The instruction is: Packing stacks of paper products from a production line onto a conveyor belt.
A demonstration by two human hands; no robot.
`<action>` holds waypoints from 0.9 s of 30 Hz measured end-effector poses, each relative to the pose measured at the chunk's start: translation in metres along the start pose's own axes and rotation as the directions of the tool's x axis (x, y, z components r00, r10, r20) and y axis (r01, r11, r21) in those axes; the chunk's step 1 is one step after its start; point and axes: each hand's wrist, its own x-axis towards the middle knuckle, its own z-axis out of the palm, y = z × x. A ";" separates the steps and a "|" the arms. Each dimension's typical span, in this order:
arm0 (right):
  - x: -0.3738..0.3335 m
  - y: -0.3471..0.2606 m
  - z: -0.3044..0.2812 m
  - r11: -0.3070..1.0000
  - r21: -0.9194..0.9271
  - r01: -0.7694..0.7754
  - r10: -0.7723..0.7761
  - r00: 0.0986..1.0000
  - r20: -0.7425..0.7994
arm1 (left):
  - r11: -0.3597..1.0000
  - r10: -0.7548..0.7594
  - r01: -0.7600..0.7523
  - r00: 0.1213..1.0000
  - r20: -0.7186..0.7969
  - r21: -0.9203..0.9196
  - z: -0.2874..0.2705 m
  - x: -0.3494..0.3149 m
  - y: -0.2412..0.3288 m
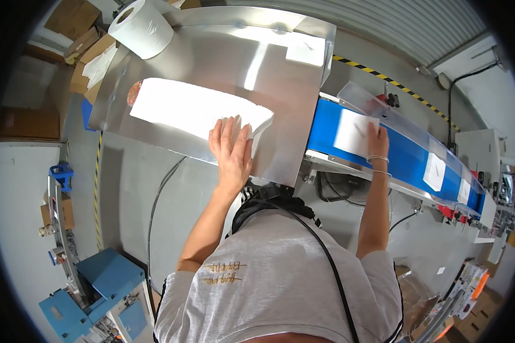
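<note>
A long leaning row of white paper sheets [183,106] lies across a metal table. My left hand [232,151] rests on its near right end, fingers stretched and slightly apart; the thumb is mostly hidden. On the blue conveyor belt [406,150] to the right, a white sheet [352,131] with a small grey mark lies flat. My right hand [377,142] has its fingers closed at this sheet's right edge. Farther down the belt lies another white sheet [434,171], with one more [464,191] near the end. A mottled reddish object [134,94] sits against the row's left end.
The metal table [212,51] has raised edges at the back. A large white roll [141,30] stands at its far left, and a single sheet [305,49] lies at its far right. A clear guard [403,127] runs behind the belt. A black cable [157,197] hangs below the table.
</note>
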 end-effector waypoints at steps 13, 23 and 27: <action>-0.070 -0.172 0.077 0.732 0.498 0.464 -0.680 0.540 0.496 | 0.997 0.075 -0.075 0.997 0.012 0.024 -0.001 -0.002 -0.006; -0.049 -0.090 0.054 0.879 0.470 -0.080 -0.122 0.915 0.384 | 0.997 -0.065 0.065 0.998 0.001 -0.036 -0.010 0.007 -0.012; -0.013 -0.009 0.015 0.995 -0.099 0.001 0.006 0.998 0.068 | 1.000 -0.015 0.015 1.000 0.023 -0.003 -0.008 0.007 -0.014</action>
